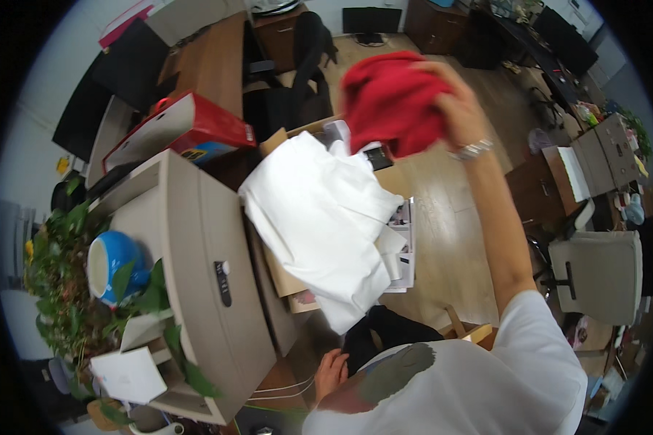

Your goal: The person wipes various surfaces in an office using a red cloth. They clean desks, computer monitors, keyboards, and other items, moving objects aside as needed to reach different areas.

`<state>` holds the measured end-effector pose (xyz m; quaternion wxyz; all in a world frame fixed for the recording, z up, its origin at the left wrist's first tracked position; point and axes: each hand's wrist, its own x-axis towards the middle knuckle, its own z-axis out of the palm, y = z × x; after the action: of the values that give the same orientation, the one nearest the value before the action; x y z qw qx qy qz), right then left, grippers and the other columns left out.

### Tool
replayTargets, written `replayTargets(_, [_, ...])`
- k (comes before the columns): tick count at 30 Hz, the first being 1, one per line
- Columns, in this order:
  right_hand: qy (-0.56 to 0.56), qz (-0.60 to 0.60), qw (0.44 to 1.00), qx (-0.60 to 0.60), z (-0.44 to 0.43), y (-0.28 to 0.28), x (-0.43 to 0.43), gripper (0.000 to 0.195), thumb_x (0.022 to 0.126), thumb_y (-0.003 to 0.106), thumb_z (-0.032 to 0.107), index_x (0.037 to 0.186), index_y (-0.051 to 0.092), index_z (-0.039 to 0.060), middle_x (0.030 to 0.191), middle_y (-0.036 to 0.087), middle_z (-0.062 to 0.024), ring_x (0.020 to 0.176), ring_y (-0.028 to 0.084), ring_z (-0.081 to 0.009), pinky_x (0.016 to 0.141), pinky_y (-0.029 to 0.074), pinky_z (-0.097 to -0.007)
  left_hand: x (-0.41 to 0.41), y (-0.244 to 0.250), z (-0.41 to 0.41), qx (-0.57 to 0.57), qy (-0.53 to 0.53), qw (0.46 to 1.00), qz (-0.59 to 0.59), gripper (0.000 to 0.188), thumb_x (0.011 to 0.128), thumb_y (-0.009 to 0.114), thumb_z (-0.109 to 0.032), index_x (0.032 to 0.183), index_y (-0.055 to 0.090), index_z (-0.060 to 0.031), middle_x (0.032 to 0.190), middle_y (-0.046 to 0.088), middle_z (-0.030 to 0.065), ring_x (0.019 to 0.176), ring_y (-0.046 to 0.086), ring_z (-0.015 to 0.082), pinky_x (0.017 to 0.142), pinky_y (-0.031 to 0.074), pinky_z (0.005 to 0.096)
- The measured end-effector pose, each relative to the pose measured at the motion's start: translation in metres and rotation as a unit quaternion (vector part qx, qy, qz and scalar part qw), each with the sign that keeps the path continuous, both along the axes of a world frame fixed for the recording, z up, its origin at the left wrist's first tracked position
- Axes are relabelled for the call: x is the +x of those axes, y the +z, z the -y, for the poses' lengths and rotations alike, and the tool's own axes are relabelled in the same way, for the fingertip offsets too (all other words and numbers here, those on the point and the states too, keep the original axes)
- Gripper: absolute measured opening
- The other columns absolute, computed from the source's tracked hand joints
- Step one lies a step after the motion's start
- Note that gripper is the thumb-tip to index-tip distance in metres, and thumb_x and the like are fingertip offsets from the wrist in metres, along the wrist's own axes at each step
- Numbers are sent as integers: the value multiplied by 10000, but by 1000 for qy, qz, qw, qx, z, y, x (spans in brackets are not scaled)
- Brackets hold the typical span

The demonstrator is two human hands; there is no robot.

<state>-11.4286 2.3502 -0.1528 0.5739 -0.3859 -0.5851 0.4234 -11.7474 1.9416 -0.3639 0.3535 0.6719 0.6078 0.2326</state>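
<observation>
Bunched red cloth (394,103) is gripped in my right hand (460,106), which is raised at the upper middle, with a metal band on the wrist. The cloth is slightly blurred. Below and to its left, a large white cloth (321,217) lies in folds over an opened cardboard box (277,269). My left hand (332,372) rests low, beside my dark trousers, with its fingers a little bent and no object visible in it. Part of the left palm is hidden.
A grey cabinet (212,272) with a combination lock stands at the left, near a blue pot (119,266) and leafy plants (65,283). A red box (196,128) sits beyond. Office chairs (596,272), desks (212,60) and monitors (371,22) surround the wooden floor.
</observation>
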Motion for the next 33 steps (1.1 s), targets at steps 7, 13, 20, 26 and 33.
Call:
replayTargets(7, [-201, -160, 960, -109, 124, -105, 249, 563, 906, 696, 128, 1412, 456, 83, 1323, 584, -97, 1209, 574, -227, 1021, 488, -388, 54, -20, -55, -76, -185, 977, 70, 280, 836, 651, -57, 1111, 662, -108, 1147, 617, 98, 1025, 629, 309, 849, 530, 387])
replayTargets(13, [-298, -208, 911, -196, 148, -138, 341, 531, 925, 674, 81, 1412, 463, 87, 1321, 585, -80, 1196, 574, -231, 1022, 484, -386, 180, -9, -133, 9, -230, 969, 91, 249, 829, 678, -50, 1073, 662, -98, 1026, 646, 61, 923, 662, 261, 762, 554, 346])
replayTargets(20, [-210, -139, 932, -261, 106, -148, 487, 514, 917, 654, 49, 1397, 470, 60, 1292, 590, -62, 1192, 563, -217, 1043, 442, -383, 380, 4, -236, -3, -254, 955, 152, 274, 899, 585, -12, 1164, 628, -68, 1107, 633, 117, 1012, 636, 334, 827, 536, 391])
replayTargets(26, [-120, -77, 953, -267, 21, -165, 524, 470, 880, 706, 58, 1318, 535, 49, 1228, 616, -27, 1116, 583, -161, 987, 454, -327, 447, 22, -307, -26, -231, 967, 102, 319, 876, 600, 14, 1177, 626, -85, 1129, 631, 107, 1002, 641, 325, 817, 543, 394])
replayTargets(33, [49, -21, 957, -286, -176, -168, 504, 458, 866, 736, 31, 1288, 556, 24, 1221, 643, -41, 1118, 598, -157, 988, 461, -313, 475, 42, -441, 78, -95, 987, 103, 290, 871, 629, 3, 1151, 645, -72, 1133, 637, 116, 997, 649, 323, 834, 547, 379])
